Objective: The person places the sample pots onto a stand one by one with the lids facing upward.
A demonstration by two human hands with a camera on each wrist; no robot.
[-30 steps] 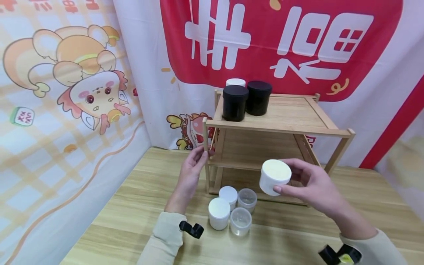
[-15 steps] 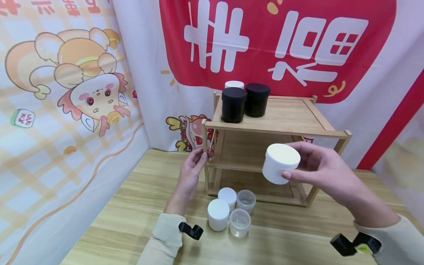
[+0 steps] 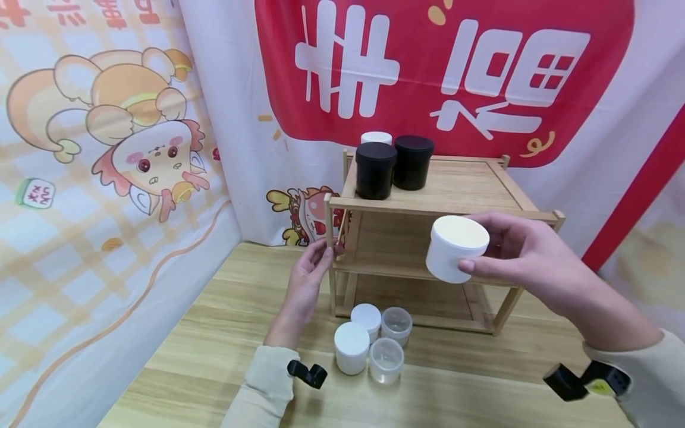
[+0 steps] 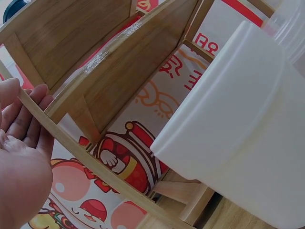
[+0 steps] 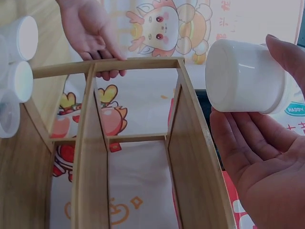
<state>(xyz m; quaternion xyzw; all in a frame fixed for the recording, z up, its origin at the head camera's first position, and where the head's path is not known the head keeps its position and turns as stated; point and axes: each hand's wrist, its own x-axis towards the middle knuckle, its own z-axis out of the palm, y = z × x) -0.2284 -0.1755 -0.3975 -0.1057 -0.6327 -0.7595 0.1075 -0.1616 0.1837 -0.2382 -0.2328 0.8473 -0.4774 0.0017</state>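
My right hand (image 3: 530, 255) grips a white lidded jar (image 3: 456, 252) between thumb and fingers, lifted in front of the wooden rack's right half, just below its top board. In the right wrist view the jar (image 5: 245, 76) is tilted on its side by the camera angle, thumb on one side and fingers on the other. At the rack's front left post my left hand (image 3: 306, 279) holds on, with the thumb in front and fingers behind. The wooden rack (image 3: 471, 184) has a top board and two lower shelves.
Two black jars (image 3: 376, 172) and a white jar (image 3: 376, 137) stand at the top board's left. Two white lidded jars (image 3: 351, 348) and two clear open cups (image 3: 386, 361) sit on the table (image 3: 225, 333) before the rack. Printed curtains (image 3: 257, 107) hang around.
My right hand has raised the white jar and moved it slightly to the right, up from the lower shelves' height. The left hand stays at the post.
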